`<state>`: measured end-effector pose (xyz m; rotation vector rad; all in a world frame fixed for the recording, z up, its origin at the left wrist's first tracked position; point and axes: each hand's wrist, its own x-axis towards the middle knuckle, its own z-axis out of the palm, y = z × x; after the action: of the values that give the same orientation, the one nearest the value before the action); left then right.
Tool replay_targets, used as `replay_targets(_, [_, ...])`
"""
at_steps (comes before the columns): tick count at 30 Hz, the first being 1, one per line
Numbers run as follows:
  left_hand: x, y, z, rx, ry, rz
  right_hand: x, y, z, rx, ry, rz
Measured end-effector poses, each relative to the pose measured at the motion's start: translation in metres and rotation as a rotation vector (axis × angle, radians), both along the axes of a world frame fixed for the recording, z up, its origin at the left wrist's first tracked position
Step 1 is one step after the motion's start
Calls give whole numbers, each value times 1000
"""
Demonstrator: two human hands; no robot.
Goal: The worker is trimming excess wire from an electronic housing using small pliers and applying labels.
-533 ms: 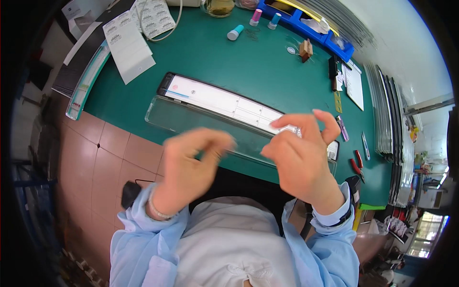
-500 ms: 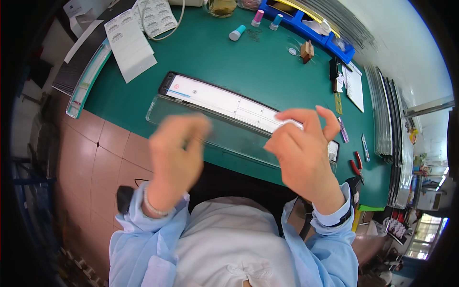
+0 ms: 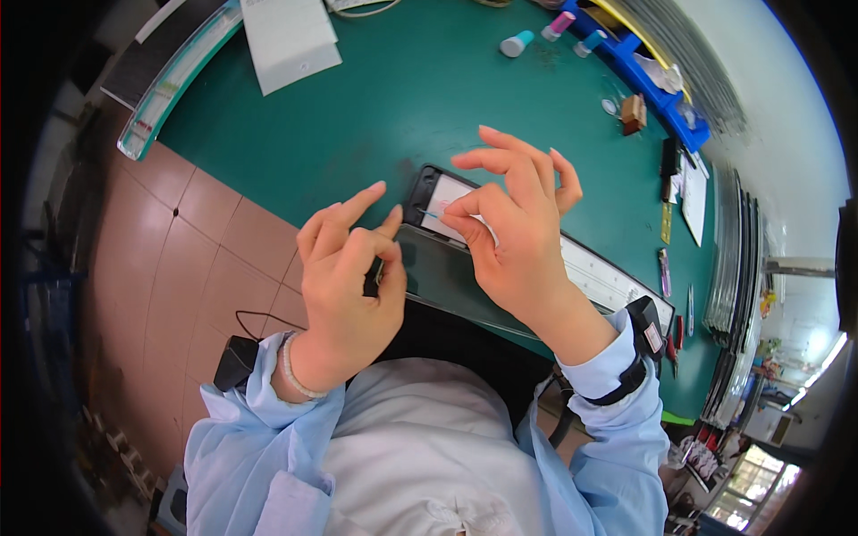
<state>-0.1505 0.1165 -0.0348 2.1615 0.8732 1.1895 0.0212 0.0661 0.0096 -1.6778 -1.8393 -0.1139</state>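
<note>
A long narrow black case [image 3: 418, 198] lies slantwise on the table, with a white printed card [image 3: 447, 189] inside. Its clear lid [image 3: 451, 284] is swung open on the near side, partly hidden by my hands. Over the case's left end, my right hand [image 3: 518, 210] pinches thumb and index finger on a thin blue strip [image 3: 429, 213]; the other fingers are raised. Just left of that end is my left hand [image 3: 353, 268], its fingers spread and the index fingertip close to the case's corner. I see nothing held in it.
On the green table [image 3: 375, 98] are white sheets [image 3: 290, 54], a curved-looking clear case [image 3: 174, 89], small capped bottles [image 3: 517, 43], a wooden block [image 3: 634, 114] and a blue tray [image 3: 693, 134]. Red-handled pliers [image 3: 677, 339] lie at the right.
My right hand has moved left to the case's end and closed on the blue strip. My left hand's fingers have spread. The view has shifted, so the case appears further right.
</note>
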Motion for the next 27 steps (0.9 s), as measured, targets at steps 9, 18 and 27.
replay_targets(9, [2,7,-3,80,-26,1,-6,6,-16,45,-167,-20])
replay_targets(18, [1,6,0,84,6,-3,-6,6,-17,57,-186,-39])
replay_targets(27, [2,8,-5,122,-25,-6,-7,7,-17,49,-200,-32])
